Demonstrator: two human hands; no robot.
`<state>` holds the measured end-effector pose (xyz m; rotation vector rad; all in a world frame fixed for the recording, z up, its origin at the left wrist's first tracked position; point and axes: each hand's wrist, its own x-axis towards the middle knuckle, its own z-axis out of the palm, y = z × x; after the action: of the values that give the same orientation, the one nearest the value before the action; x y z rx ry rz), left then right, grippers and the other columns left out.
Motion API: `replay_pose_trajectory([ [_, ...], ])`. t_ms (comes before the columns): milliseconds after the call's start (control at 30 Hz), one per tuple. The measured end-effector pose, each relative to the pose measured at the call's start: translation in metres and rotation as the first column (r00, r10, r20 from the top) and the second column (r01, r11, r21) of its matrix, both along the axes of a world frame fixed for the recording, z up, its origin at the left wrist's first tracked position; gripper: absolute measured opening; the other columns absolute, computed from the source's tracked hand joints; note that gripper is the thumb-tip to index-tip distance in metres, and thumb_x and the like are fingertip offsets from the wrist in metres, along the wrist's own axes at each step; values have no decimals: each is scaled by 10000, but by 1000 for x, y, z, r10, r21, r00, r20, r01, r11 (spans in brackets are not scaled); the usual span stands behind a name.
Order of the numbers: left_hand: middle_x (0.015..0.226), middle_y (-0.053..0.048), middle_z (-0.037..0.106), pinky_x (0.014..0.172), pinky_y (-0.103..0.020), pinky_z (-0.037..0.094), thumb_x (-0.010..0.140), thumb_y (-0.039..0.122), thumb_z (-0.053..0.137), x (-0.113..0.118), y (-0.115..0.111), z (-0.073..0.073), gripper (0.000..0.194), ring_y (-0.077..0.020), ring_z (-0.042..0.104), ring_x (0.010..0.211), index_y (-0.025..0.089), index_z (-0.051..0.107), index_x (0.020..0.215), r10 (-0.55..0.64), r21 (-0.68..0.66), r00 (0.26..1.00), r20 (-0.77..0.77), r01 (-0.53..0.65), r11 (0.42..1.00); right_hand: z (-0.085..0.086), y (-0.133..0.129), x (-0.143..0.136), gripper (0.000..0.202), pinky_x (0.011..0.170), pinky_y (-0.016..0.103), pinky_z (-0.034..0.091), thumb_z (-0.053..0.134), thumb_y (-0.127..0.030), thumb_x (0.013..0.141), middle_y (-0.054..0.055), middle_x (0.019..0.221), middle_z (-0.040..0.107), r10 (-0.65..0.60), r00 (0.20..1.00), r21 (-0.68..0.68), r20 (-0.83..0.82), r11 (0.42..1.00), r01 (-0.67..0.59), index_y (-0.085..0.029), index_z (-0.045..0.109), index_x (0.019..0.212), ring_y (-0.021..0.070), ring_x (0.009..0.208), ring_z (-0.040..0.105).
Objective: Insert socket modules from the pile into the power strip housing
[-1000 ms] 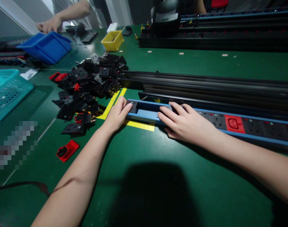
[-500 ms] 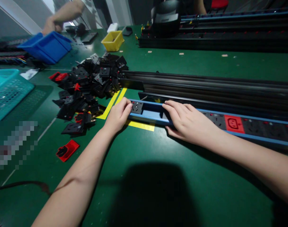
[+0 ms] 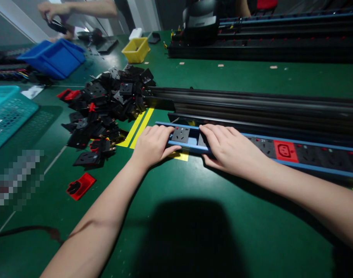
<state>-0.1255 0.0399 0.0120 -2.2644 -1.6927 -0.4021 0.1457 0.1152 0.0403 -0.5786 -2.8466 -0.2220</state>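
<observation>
Green table point(image 3: 170, 216) | socket heap point(image 3: 106, 96) beside blue rail point(image 3: 324, 168) | both hands point(image 3: 154, 144) curled over rail

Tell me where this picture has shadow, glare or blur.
Head view: broad dark shadow on the table, bottom centre; pale glare right of the blue bin. Same head view: the far worker's hand is smeared; coarse blocks hide a patch at left.

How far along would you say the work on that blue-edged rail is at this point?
Black modules and a red one already sit in the blue-edged rail beyond the right hand. In hand is one black module, at the left hand's fingertips. Seemingly left: the gap between it and the module partly under the right hand.
</observation>
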Motion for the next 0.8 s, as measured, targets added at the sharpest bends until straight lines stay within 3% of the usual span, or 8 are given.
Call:
replay_pose_trajectory([
  [100, 1004, -135, 723, 726, -393, 385, 942, 717, 449, 3, 1, 2, 700, -287, 632, 872, 181, 619, 1359, -50, -43, 996, -74, 47, 998, 1, -1, 0, 650, 961, 457, 455, 503, -336, 979, 304, 1420, 558, -5, 1000, 2, 18, 1000, 5, 72, 410, 1476, 392, 1209, 591],
  [333, 934, -131, 738, 687, -375, 386, 992, 635, 442, 13, 1, 2, 673, -248, 649, 799, 105, 610, 1372, -123, 45, 960, -252, 139, 989, 3, -2, -1, 648, 960, 444, 450, 503, -335, 979, 296, 1416, 559, -14, 999, 12, 32, 1000, 14, 67, 408, 1479, 383, 1195, 598],
  [467, 855, -114, 713, 671, -364, 398, 1007, 624, 418, 14, 1, 2, 705, -231, 650, 760, 71, 549, 1424, -120, 69, 964, -239, 140, 988, 2, -1, -1, 655, 958, 454, 454, 509, -335, 975, 299, 1413, 560, -11, 999, 7, 31, 1000, 11, 69, 406, 1480, 391, 1192, 596],
  [800, 761, -42, 673, 648, -356, 359, 996, 621, 437, 15, -1, 7, 679, -203, 615, 691, 157, 521, 1486, -108, 50, 969, -220, 122, 991, 3, -1, -1, 666, 953, 463, 454, 515, -328, 972, 305, 1408, 561, -10, 1000, -3, 29, 1000, 10, 76, 400, 1488, 395, 1197, 593],
])
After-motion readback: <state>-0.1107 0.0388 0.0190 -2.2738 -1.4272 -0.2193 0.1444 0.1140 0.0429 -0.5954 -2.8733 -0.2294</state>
